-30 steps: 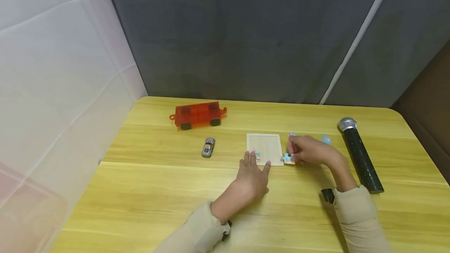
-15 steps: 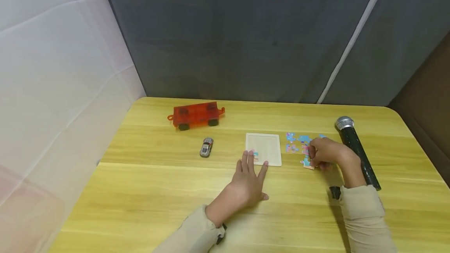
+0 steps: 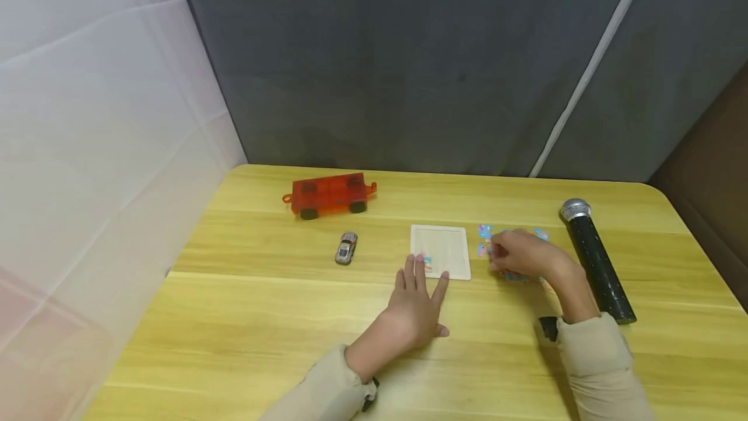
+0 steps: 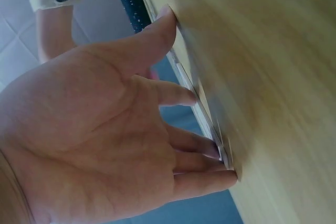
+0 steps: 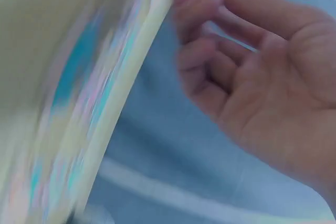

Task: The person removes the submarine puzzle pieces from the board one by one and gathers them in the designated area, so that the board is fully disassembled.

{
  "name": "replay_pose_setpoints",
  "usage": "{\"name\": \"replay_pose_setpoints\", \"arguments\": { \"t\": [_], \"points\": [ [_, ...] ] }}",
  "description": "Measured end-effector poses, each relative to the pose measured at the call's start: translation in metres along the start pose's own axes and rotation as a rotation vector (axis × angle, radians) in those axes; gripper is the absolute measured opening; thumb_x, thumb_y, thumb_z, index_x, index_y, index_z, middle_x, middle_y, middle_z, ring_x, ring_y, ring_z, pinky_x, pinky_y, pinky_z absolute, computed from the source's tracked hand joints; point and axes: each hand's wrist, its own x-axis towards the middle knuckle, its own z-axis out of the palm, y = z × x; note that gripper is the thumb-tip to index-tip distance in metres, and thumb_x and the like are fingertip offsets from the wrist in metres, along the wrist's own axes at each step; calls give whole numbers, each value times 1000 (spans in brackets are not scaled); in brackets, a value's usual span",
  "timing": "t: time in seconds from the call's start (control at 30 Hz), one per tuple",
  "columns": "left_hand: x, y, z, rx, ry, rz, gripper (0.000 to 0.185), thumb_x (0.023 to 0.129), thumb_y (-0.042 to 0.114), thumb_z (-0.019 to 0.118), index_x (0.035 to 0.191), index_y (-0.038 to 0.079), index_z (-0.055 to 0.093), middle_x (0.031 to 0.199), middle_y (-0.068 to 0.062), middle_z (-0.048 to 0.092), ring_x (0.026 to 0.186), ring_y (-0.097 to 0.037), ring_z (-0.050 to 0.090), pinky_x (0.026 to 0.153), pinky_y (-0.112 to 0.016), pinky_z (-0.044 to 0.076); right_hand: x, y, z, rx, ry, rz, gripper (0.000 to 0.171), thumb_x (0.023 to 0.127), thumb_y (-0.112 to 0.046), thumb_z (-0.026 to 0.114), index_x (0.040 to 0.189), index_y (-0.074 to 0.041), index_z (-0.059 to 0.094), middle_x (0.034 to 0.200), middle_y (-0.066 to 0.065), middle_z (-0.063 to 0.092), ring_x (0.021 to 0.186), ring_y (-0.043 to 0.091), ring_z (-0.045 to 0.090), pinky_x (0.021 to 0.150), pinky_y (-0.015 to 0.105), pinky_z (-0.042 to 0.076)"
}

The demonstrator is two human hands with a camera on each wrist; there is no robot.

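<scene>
A square pale puzzle tray [image 3: 444, 242] lies on the table. One small printed puzzle piece [image 3: 428, 264] sits at its lower left. My left hand [image 3: 411, 314] is spread, with fingertips resting on the tray's near edge; in the left wrist view its straight fingers [image 4: 202, 184] meet the board's edge. My right hand [image 3: 526, 255] is over the loose blue and pink puzzle pieces, thumb and fingers curled together beside the leftmost pieces [image 3: 482, 250]. In the right wrist view the curled right hand [image 5: 252, 72] is beside blurred pieces [image 5: 76, 72]. I cannot tell whether it pinches one.
A black microphone [image 3: 598, 265] with a silver head lies to the right of the right hand. At the left are a small silver toy car [image 3: 347, 248] and a clear red toy wagon [image 3: 330, 194]. A grey cloth wall [image 3: 409, 63] stands behind the table.
The right hand has carried a puzzle piece from the tray's right edge back among the loose pieces, then shifted left and away from it. The left hand stays at the tray.
</scene>
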Motion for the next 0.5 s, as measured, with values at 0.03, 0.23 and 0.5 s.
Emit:
{"name": "replay_pose_setpoints", "arguments": {
  "t": [0.03, 0.23, 0.5],
  "points": [
    [-1, 0, 0, -1, 1, -2, 92, 103, 79, 48, 177, 32, 23, 179, -24, 25, 168, -42, 24, 132, -42, 35, 6, -8, 4, -36, 19, -71, 13, 104, -1, 71, 92, -4, 66, 76, 6, 65, 64, 15, 57, 62, 30, 50],
    [-2, 1, 1, -17, -23, -8, 91, 103, 79, 47, 177, 35, 20, 180, -22, 23, 169, -39, 20, 134, -42, 33, 47, -47, 36, -70, 35, -223, 16, 106, -6, 72, 120, 0, 68, 105, 9, 71, 88, 18, 67, 80, 35, 59],
    [-2, 4, -1, 18, -56, -65, 91, 99, 84, 43, 176, 45, 14, 179, -23, 26, 169, -37, 22, 136, -46, 27, 61, -60, 53, -118, 55, -181, 14, 103, -4, 76, 108, -5, 63, 102, 7, 60, 81, 17, 53, 73, 30, 52]
  ]
}}
